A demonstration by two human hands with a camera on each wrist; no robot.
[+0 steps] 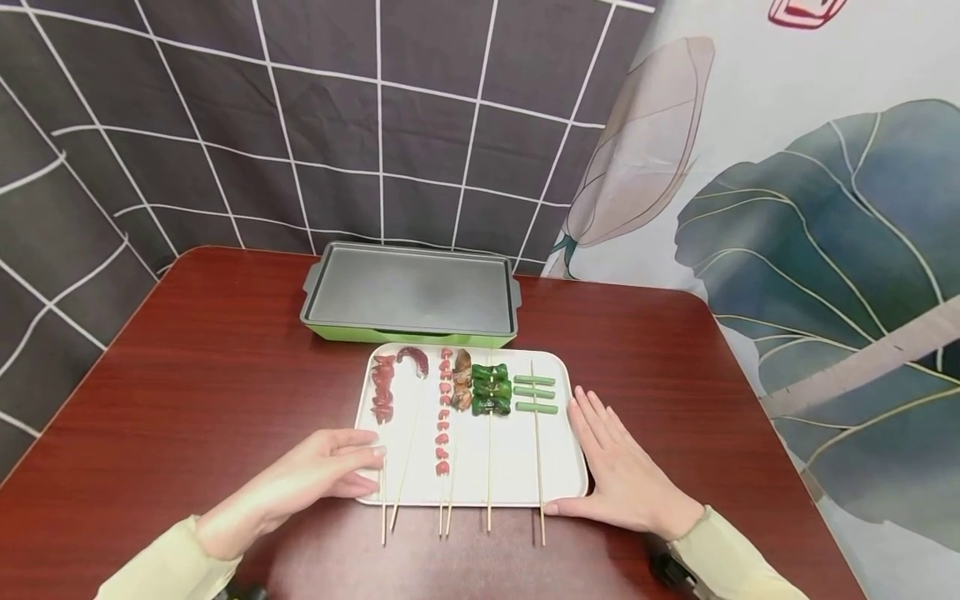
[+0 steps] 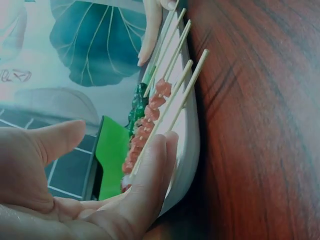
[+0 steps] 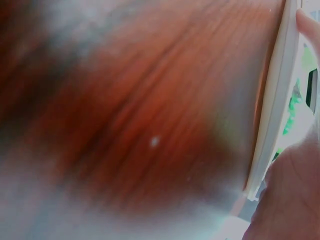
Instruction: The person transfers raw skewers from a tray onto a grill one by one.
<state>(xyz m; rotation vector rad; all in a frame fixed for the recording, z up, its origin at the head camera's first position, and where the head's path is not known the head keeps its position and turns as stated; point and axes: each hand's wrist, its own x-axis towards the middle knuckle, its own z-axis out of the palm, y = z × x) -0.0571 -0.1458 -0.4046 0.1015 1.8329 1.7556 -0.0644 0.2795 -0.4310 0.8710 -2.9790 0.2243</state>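
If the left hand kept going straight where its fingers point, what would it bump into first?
The left hand would probably meet the leftmost skewer's stick, lying across the white tray, just ahead; whether they already touch is unclear.

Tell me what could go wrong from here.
The skewer sticks overhang the white tray's near edge, so they might snag and roll. The left hand has fingertips beside the leftmost stick and could nudge it. The tray sits right by the green-sided pan; pushing forward might bump it.
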